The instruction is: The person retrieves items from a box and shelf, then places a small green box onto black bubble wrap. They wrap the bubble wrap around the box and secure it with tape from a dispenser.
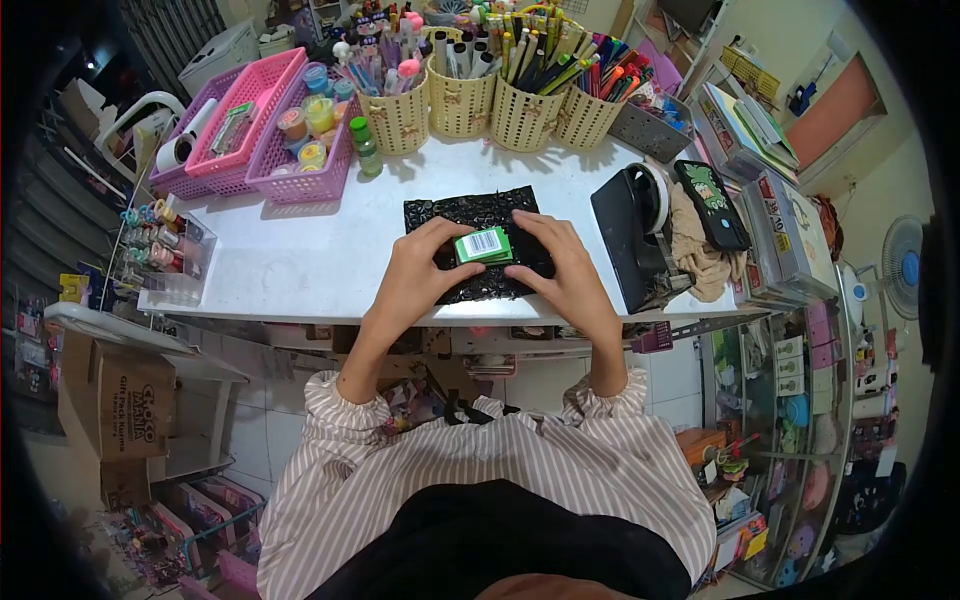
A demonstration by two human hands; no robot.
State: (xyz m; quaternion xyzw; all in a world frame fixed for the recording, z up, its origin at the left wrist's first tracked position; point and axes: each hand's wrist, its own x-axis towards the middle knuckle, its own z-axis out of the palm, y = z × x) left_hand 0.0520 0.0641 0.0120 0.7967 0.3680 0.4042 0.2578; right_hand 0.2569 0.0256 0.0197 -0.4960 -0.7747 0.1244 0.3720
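A small green box (484, 246) with a white barcode label sits on a sheet of black bubble wrap (468, 211) spread on the white table (300, 250). My left hand (422, 270) grips the box's left side, thumb and fingers around it. From the right, my right hand (562, 265) holds the same box, its fingers lying over the black wrap. Both hands rest near the table's front edge.
A black tape dispenser (628, 232) stands right of my hands, beside a beige cloth (700, 258) and a phone (712, 203). Woven pen baskets (520, 115) line the back. Pink and purple baskets (270, 140) sit back left, and a clear organiser (165, 250) at the left edge.
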